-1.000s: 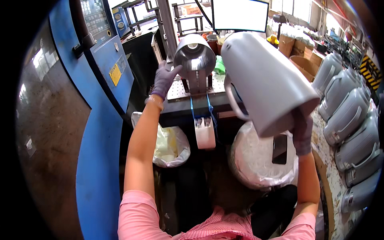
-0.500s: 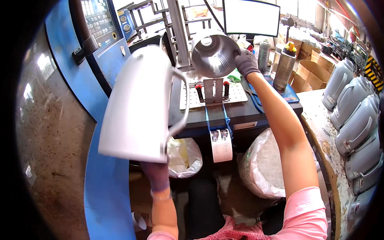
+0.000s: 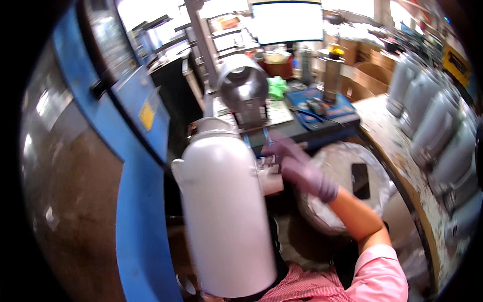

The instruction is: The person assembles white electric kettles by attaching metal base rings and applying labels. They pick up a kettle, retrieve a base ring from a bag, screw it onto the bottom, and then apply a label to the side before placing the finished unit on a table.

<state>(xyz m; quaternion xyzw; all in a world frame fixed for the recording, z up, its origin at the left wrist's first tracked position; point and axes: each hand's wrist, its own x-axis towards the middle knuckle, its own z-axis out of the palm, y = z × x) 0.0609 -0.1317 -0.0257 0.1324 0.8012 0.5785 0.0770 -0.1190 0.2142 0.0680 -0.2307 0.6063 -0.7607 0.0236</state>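
A large pale grey jug body fills the space in front of me, its collar pointing away and a handle stub showing at its left side. My left arm holds it up off the bench; the left hand is hidden behind the jug, with only a bit of skin at the lower edge. My right hand, in a purple-grey glove, reaches beside a hanging roll of white labels. Motion smears its fingers, and I cannot make out whether they touch the roll. A hollow metal cylinder stands on the bench fixture beyond.
Several grey jugs line the worn side table at right. A bin with a white liner stands under the bench, a dark rectangular thing over it. A blue machine panel borders the left. A bottle and screen stand behind.
The jug has swung rightward and turned, its collar now pointing away. My right hand has left the metal cylinder and come down near the label roll. The view has shifted.
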